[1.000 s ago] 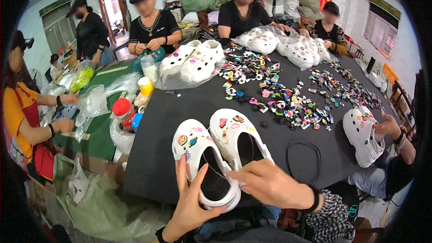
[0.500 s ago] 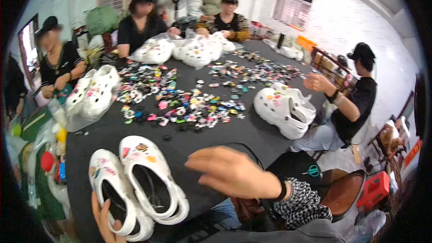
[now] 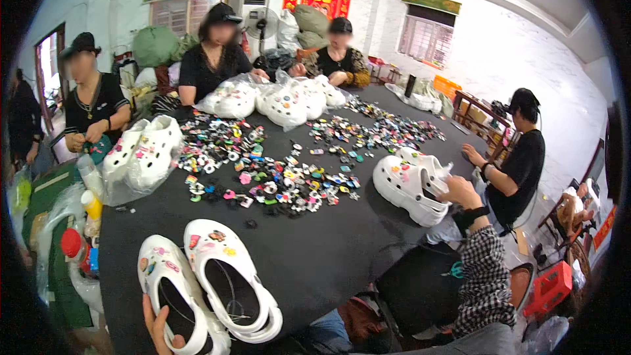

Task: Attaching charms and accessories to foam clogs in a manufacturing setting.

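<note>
A pair of white clogs (image 3: 223,276) with small coloured charms lies at the near edge of the black table (image 3: 328,250). My left hand (image 3: 160,329) comes in from the lower edge and grips the heel of the left clog (image 3: 169,289), thumb inside it. My right arm, in a checkered sleeve with a black wristband, stretches out to the right. My right hand (image 3: 458,192) is at the right rim of another pair of thick-soled white clogs (image 3: 409,187). Whether it grips that pair is not visible. A wide scatter of coloured charms (image 3: 276,171) covers the table's middle.
Bagged white clogs (image 3: 282,100) lie at the far side, and more clogs (image 3: 141,151) at the left. Bottles and plastic bags (image 3: 82,223) crowd the left edge. Several people sit around the table; one in black (image 3: 522,164) is at the right. A red stool (image 3: 551,287) stands low right.
The view has swung to the right. My right hand left the near pair and reached out to the thick-soled pair at the right. My left hand stayed on the near clog.
</note>
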The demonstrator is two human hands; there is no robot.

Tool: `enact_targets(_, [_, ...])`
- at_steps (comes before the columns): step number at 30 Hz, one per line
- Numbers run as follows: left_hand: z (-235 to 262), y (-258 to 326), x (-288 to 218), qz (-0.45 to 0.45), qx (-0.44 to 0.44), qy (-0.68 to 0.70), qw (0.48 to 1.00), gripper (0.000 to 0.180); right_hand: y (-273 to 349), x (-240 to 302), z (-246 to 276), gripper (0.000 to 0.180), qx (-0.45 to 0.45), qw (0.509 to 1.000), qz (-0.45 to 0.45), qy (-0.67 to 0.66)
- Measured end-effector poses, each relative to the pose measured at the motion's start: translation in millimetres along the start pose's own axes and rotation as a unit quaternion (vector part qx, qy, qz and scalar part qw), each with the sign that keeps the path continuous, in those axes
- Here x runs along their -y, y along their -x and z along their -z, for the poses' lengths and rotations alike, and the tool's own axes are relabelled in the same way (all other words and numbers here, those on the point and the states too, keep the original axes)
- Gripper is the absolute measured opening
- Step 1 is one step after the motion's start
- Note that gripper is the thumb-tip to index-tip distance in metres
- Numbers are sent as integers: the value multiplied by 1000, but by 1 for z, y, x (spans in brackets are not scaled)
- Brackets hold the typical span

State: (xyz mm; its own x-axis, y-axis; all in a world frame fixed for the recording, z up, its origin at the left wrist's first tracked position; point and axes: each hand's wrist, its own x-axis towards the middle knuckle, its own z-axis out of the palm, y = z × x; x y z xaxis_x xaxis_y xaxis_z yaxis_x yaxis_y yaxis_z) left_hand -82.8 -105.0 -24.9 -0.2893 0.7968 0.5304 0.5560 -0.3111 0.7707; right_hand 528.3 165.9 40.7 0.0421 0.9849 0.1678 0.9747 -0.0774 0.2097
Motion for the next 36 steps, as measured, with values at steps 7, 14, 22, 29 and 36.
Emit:
enact_targets(7, [1,4,-2,24,-29,23,999,42,-32,-41,-22,38,25,992,117,-26])
enact_targets(14, [6,8,25,40,16,105,994,48,-26,-31,-40,21,-193,968,76,-144])
enact_targets(22, [37,11,39,1,117,177,977,55,-45,20,57,13,-168,919,98,-342])
enact_targets(29, [47,1,58,9,21,53,998,40,-4,233,212,29,-205,846,310,-383])
enact_targets(36, [42,7,86,47,18,-23,998,37,83,491,316,28,108,675,483,-546])
